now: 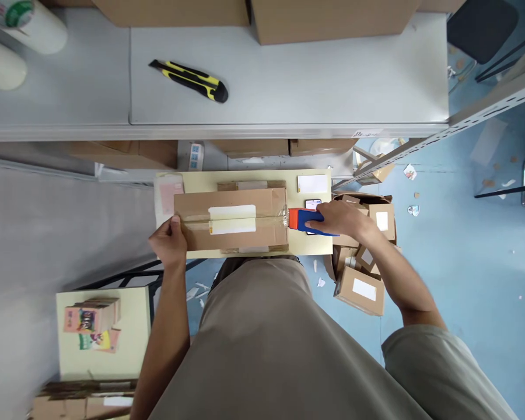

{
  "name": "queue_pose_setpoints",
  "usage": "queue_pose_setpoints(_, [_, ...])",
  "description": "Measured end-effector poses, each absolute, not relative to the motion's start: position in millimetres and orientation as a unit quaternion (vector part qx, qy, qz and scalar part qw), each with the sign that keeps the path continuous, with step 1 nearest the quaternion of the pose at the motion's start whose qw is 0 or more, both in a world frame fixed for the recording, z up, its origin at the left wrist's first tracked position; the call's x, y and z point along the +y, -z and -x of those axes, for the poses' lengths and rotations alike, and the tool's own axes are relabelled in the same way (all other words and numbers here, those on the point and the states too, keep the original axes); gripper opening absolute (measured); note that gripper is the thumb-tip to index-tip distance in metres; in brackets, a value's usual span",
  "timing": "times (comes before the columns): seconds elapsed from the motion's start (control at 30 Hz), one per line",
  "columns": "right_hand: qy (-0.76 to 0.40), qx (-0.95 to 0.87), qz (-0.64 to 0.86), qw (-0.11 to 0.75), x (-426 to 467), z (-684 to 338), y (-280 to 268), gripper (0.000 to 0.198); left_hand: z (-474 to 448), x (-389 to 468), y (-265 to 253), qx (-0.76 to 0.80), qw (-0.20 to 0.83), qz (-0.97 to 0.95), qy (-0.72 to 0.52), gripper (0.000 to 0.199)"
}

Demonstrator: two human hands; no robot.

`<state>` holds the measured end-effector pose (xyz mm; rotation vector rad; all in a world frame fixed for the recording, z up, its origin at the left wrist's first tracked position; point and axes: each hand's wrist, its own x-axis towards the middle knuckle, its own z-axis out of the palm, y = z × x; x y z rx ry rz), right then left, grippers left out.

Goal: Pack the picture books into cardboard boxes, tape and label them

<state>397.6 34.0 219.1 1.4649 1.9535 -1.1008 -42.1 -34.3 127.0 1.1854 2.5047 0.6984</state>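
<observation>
A long brown cardboard box [192, 236] lies across a narrow pale yellow table [196, 181], with a white label strip along its middle seam. My left hand [170, 240] grips the box's left end, thumb on top. In my right hand [343, 219] is a blue and orange tape dispenser [308, 220], its orange head against the box's right end. Crinkled clear tape shows at that end of the seam. Partly hidden beneath the dispenser is a phone [313, 204]. More cardboard with labels shows behind and in front of the box.
Above the table, a grey shelf [289, 81] holds a yellow and black utility knife [192, 80], white rolls [39, 29] and large cartons [332, 20]. Small labelled boxes [361, 289] fill a bin at right. A side table [100, 361] at lower left carries stacked packets [90, 318].
</observation>
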Motion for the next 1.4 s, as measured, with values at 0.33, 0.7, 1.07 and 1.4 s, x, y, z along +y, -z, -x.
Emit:
queue_pose_setpoints(0.33, [0.246,0.736,-0.585,0.235,-1.1,-373.6,-210.1,0.044,45.0,-35.7,-127.2,0.882,0.127,-0.413,-0.189,0.036])
queue_pose_setpoints(0.7, [0.113,0.732,-0.671,-0.033,58.0,-371.2,-301.2,0.036,-128.4,43.7,-227.6,0.502,0.135,-0.73,-0.443,0.045])
queue_pose_setpoints(1.07, [0.036,0.761,-0.617,-0.199,160.0,-327.4,-260.9,0.047,-169.9,78.0,-228.8,0.497,0.167,-0.737,-0.427,0.035])
queue_pose_setpoints(1.4, [0.136,0.722,-0.63,-0.253,65.7,-328.2,-206.0,0.069,2.0,-13.6,-158.1,0.741,0.13,-0.571,-0.329,0.058])
